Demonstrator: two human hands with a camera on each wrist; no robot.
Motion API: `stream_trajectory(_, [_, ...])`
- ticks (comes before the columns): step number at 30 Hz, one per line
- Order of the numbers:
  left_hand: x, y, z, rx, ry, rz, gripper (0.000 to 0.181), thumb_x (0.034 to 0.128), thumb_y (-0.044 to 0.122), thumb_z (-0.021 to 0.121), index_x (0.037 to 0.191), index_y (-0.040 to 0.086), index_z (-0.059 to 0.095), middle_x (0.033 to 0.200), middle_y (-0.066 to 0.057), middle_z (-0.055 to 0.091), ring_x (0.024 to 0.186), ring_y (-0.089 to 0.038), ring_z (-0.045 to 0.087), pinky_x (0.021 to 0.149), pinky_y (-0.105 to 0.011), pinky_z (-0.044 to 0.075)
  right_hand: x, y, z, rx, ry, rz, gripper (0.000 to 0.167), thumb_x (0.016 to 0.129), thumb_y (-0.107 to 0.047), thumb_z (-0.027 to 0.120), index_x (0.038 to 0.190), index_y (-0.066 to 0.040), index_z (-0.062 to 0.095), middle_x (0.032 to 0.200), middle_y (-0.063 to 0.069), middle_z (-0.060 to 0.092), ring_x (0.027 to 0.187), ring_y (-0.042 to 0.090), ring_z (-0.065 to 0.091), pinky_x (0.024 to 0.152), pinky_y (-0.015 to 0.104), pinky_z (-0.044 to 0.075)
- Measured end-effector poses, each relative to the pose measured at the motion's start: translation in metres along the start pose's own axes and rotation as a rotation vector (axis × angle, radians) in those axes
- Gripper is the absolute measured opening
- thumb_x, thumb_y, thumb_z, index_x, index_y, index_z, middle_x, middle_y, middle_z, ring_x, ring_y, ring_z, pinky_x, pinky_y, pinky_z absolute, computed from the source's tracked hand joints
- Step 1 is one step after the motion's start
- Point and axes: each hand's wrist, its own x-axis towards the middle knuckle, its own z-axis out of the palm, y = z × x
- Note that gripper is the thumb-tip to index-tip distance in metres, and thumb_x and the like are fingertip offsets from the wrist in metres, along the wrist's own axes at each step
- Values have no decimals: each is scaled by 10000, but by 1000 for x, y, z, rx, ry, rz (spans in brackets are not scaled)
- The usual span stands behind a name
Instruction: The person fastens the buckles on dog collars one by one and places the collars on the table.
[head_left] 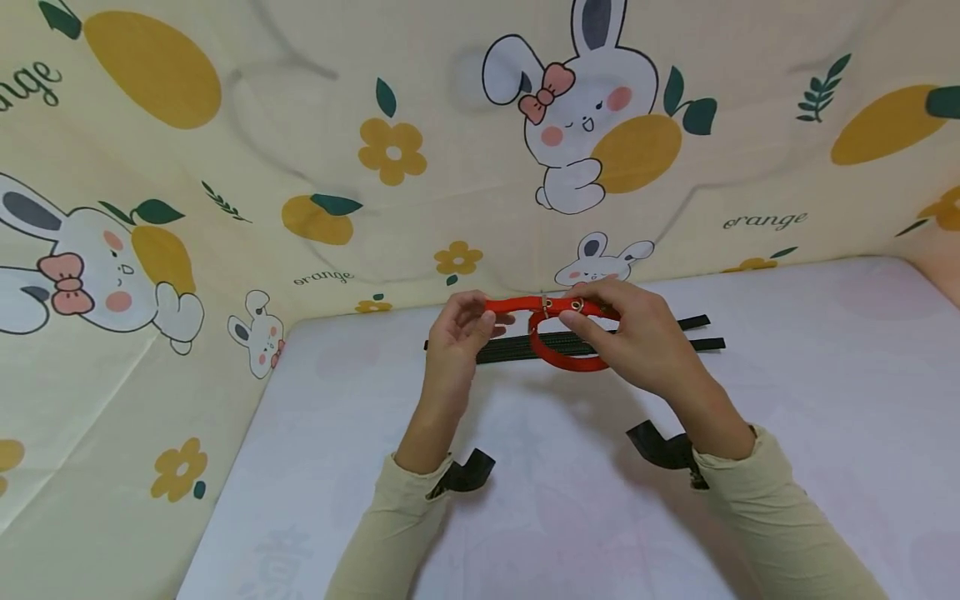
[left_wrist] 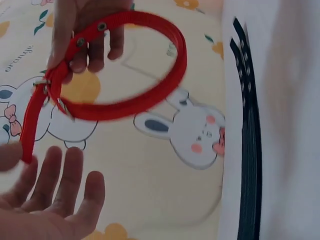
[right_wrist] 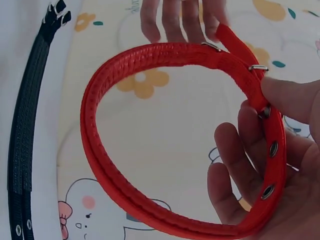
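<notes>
Red collar [head_left: 573, 365] hangs looped above the table [head_left: 540, 500], its end through the buckle [right_wrist: 258, 67]; the left hand [head_left: 453, 340] pinches the tip [right_wrist: 226, 34], the right hand [head_left: 637, 335] grips the holed part [right_wrist: 278, 162]. Black straps [head_left: 506, 349] lie behind, patterned cloth [head_left: 450, 108] farthest.

Cream backdrop [head_left: 465, 192], printed rabbits [head_left: 568, 190], yellow flowers [head_left: 392, 152], pale tabletop [head_left: 825, 400] below

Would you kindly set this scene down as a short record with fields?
collar: red, looped, held above the table
left hand: pinches the collar's loose end
right hand: holds the collar beside the buckle
straps: black, lying together on the table
table surface: white
backdrop: cream cloth, cartoon print
</notes>
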Motion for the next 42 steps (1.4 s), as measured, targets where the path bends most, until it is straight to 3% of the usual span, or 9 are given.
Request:
stream_trajectory(6, [-2, -1, 1, 329, -83, 189, 293, 941, 161, 691, 1223, 87, 661, 1194, -70, 676, 1129, -185, 616, 994, -386, 524, 1, 4, 1, 8, -39, -64, 260, 940, -316, 694, 1145, -156, 689, 1177, 55, 689, 1211, 305, 598, 965, 531, 532])
stream_trajectory(8, [-4, -1, 3, 394, -114, 245, 279, 931, 194, 708, 1197, 112, 698, 1170, -46, 700, 1108, -172, 636, 961, -360, 544, 1, 5, 4, 5, -61, -97, 249, 931, -297, 708, 1137, -158, 687, 1171, 46, 693, 1279, 303, 565, 980, 519, 530])
stream_trajectory(11, [-6, -2, 6, 412, -133, 277, 251, 908, 192, 728, 1143, 104, 733, 1094, -56, 733, 1019, -169, 685, 884, -299, 579, 1, 6, 8, 5, -82, -121, 236, 918, -264, 727, 1125, -159, 686, 1110, 16, 700, 1254, 271, 586, 949, 476, 547])
stream_trajectory(16, [-7, -3, 8, 389, -114, 303, 224, 868, 131, 748, 1080, 58, 748, 1027, -97, 749, 942, -191, 715, 833, -252, 587, -1, 4, 10, -4, -127, -94, 249, 920, -312, 722, 1124, -171, 696, 1056, -21, 700, 1002, 190, 652, 823, 389, 565])
stream_trajectory(23, [-8, -1, 9, 359, -88, 261, 208, 887, 97, 730, 1089, 46, 738, 1047, -108, 749, 948, -201, 715, 838, -263, 590, 0, 3, 7, 13, -119, -73, 219, 927, -281, 716, 1116, -173, 703, 1075, -10, 696, 1012, 190, 662, 821, 390, 575])
stream_trajectory(31, [-6, -2, 2, 347, 26, 149, 230, 886, 131, 731, 1111, 86, 738, 1085, -86, 741, 963, -203, 685, 873, -324, 585, 2, 6, 4, 54, -120, -54, 256, 964, -286, 662, 1169, -132, 661, 1196, 58, 657, 1034, 226, 648, 864, 457, 582])
stream_trajectory(35, [-5, 0, 0, 368, -25, 120, 237, 904, 144, 721, 1135, 89, 725, 1104, -93, 732, 988, -217, 669, 859, -318, 573, 3, 7, 3, 73, -126, -50, 250, 980, -261, 637, 1187, -119, 635, 1225, 72, 636, 1047, 247, 659, 870, 452, 576])
stream_trajectory(39, [-5, 1, 1, 399, -99, 101, 249, 932, 182, 702, 1170, 110, 700, 1129, -77, 727, 1064, -214, 668, 871, -340, 567, 3, 9, 3, 87, -120, -60, 220, 994, -219, 613, 1186, -113, 602, 1101, 52, 636, 935, 209, 619, 782, 354, 543])
stream_trajectory(42, [-5, 0, 2, 360, -147, 99, 268, 953, 189, 676, 1210, 114, 678, 1157, -84, 718, 1082, -216, 669, 893, -344, 566, 3, 10, 2, 118, -121, -59, 203, 1009, -206, 584, 1188, -112, 584, 1045, 36, 609, 887, 194, 578, 737, 308, 514])
